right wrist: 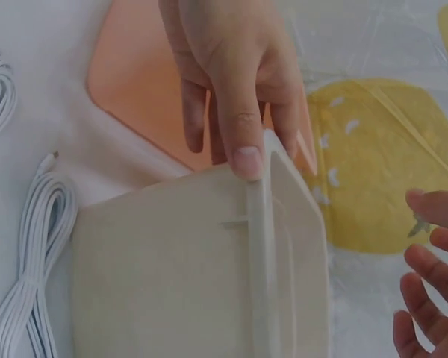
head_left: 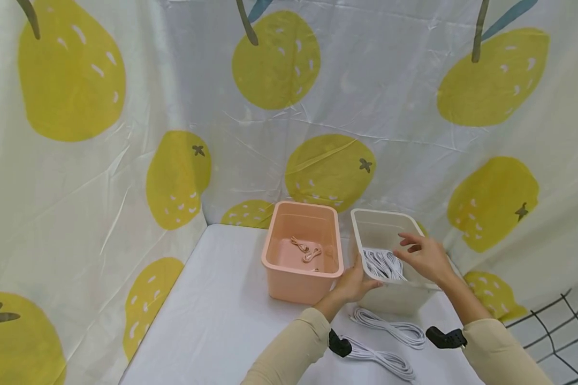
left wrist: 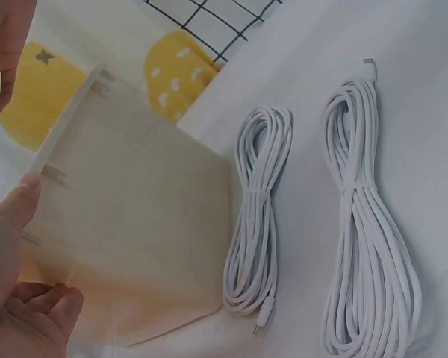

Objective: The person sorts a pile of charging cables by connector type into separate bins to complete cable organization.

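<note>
My left hand [head_left: 354, 283] grips the near left corner of a cream plastic bin [head_left: 390, 299]. In the left wrist view its thumb lies on the bin's rim and the fingers curl at the side. Bundled white cables [head_left: 382, 264] lie inside the bin. Above its right part is my right hand [head_left: 426, 259], fingers loosely bent and holding nothing; the right wrist view shows the same hand [right wrist: 437, 276] apart from the rim. Two tied white charging cables lie on the table before the bin, one nearer the bin [head_left: 390, 326], the other [head_left: 382, 358] closer to me.
A peach bin [head_left: 296, 286] stands just left of the cream one, with small bundled peach cords [head_left: 312, 254] on its floor. A fruit-print curtain [head_left: 250, 160] hangs behind and beside the white table [head_left: 217, 299]. Black wire grid [head_left: 559, 326] is at the right.
</note>
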`<action>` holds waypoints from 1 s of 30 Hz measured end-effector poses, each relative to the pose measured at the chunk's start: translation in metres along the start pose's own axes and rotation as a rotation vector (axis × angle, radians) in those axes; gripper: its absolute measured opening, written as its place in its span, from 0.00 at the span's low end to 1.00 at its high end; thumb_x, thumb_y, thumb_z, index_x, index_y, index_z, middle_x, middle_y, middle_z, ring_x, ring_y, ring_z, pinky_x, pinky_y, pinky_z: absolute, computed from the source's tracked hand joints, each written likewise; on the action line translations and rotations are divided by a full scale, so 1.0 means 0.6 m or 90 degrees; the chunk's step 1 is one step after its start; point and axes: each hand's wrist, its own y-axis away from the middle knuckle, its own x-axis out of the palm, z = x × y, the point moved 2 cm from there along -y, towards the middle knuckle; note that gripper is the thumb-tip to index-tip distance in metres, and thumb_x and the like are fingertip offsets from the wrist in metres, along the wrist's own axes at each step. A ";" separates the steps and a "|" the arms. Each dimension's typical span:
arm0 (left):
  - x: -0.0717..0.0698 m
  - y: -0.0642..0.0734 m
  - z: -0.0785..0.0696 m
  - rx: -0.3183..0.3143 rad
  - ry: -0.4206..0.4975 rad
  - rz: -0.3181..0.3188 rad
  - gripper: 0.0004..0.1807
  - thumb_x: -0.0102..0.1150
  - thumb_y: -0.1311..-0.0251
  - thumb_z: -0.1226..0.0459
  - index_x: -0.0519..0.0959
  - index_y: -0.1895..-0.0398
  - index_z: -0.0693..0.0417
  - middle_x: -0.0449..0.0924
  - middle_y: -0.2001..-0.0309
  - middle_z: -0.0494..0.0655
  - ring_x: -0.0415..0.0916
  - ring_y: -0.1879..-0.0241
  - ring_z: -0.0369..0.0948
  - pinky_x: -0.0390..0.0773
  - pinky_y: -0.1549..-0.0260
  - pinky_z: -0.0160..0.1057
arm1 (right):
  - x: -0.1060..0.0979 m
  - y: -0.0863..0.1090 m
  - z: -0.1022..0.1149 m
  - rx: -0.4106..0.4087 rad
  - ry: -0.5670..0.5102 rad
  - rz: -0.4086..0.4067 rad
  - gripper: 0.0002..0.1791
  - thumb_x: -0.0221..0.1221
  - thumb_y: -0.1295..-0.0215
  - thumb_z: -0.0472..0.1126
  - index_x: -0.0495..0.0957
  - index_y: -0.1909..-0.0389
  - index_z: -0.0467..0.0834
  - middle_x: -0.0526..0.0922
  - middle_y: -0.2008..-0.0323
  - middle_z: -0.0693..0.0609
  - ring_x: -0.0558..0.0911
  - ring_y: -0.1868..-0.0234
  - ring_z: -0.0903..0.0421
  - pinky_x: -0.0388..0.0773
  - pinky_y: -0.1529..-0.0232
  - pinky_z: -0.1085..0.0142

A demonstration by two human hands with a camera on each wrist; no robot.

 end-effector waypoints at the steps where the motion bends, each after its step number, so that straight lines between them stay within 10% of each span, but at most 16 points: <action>1: 0.000 -0.001 0.000 -0.002 -0.003 0.000 0.53 0.72 0.37 0.48 0.50 0.19 0.56 0.80 0.42 0.60 0.80 0.46 0.46 0.78 0.49 0.42 | 0.001 0.006 0.002 -0.008 0.001 -0.004 0.29 0.71 0.36 0.44 0.79 0.38 0.33 0.86 0.55 0.38 0.85 0.58 0.40 0.80 0.66 0.59; 14: 0.004 0.001 0.000 0.004 0.005 0.000 0.49 0.72 0.37 0.49 0.53 0.22 0.50 0.81 0.44 0.55 0.81 0.49 0.45 0.78 0.52 0.41 | 0.026 0.096 0.008 -0.125 -0.070 -0.087 0.25 0.75 0.44 0.32 0.84 0.43 0.38 0.87 0.61 0.52 0.80 0.62 0.61 0.78 0.61 0.71; 30: 0.003 -0.002 0.002 0.004 -0.033 -0.008 0.53 0.71 0.36 0.48 0.50 0.20 0.60 0.81 0.43 0.62 0.81 0.46 0.48 0.78 0.50 0.42 | 0.097 0.171 0.014 -0.213 -0.120 -0.105 0.27 0.78 0.55 0.27 0.86 0.50 0.38 0.87 0.62 0.54 0.83 0.64 0.57 0.77 0.60 0.73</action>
